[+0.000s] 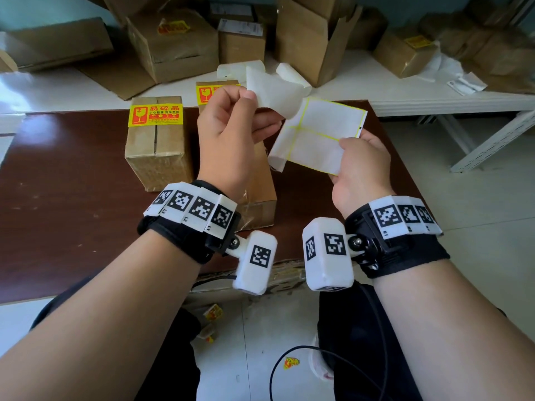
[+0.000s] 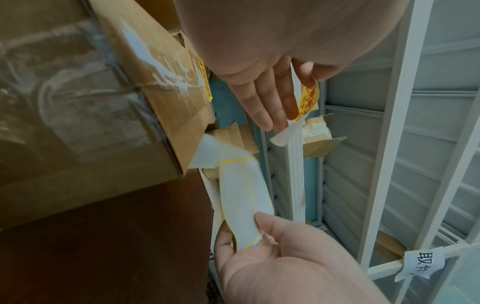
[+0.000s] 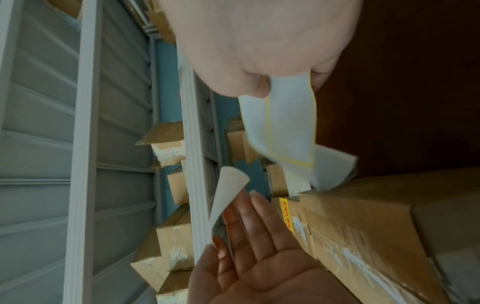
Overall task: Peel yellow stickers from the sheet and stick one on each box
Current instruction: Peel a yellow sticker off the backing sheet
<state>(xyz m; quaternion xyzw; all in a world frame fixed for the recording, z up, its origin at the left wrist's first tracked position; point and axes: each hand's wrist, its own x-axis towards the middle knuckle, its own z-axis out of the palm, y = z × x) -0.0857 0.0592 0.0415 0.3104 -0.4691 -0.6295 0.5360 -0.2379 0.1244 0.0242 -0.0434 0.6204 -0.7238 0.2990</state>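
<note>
Left grip pinches a freshly peeled sticker; right grip clamps the backing sheet above the table. We reckon that curl could fold glue onto itself.

This looks like a parcel storeroom. Taped cardboard boxes pile up on a white shelf, and more fill metal racks nearby.
</note>
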